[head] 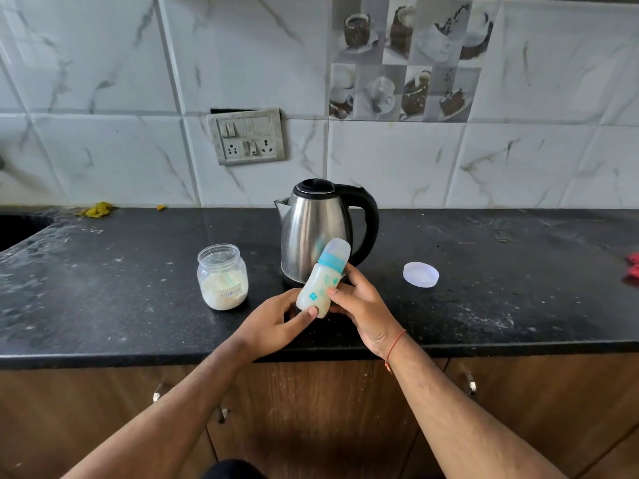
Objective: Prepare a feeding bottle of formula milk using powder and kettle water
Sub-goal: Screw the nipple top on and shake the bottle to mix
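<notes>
A feeding bottle [320, 283] with a blue collar, a clear cap and milky white liquid inside is tilted above the black counter [103, 305]. My left hand [276, 323] grips its base from the left. My right hand [359, 302] holds its body from the right, fingers wrapped around it. Just behind the bottle stands a steel kettle [318, 223] with a black lid and handle. To the left, an open clear jar [222, 276] labelled formula holds white powder and a scoop.
The jar's clear lid [420, 274] lies on the counter to the right of the kettle. A sink [17, 226] is at the far left, red items [632, 267] at the right edge. A switch panel [247, 136] is on the tiled wall. Cabinet doors [311, 409] are below.
</notes>
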